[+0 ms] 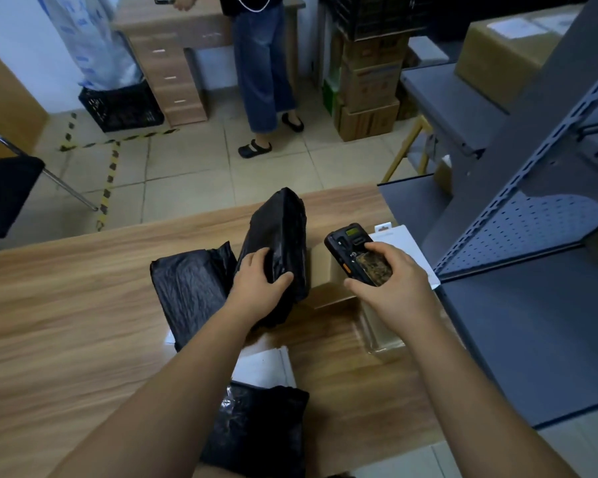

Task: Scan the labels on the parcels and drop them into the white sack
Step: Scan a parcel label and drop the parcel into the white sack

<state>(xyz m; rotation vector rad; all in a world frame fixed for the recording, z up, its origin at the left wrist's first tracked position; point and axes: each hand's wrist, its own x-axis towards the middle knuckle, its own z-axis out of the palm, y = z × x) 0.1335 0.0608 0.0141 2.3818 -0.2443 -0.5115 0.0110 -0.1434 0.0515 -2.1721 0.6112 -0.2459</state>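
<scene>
While the left hand (pixel 259 281) grips the upright black plastic-wrapped parcel (pixel 280 236), the right hand (pixel 384 288) holds a black handheld scanner (pixel 358 253) just beside it. A brown cardboard box (pixel 325 281) sits between them on the wood-grain desk (pixel 66 305), flanked by a flat black plastic parcel (pixel 190 288); grey metal shelving (pixel 532 219) stands right.

The parcel (pixel 283 232) under the left hand's fingers (pixel 256 281) is wrapped in black plastic film, crinkled and faintly glossy. The scanner (pixel 358 253) inside the right hand's curled fingers (pixel 387 288) is hard black plastic, its screen shiny. The table (pixel 66 305) below both hands is smooth wood-grain laminate. Right of the fingers, the shelf (pixel 532 322) is matt grey painted metal.
</scene>
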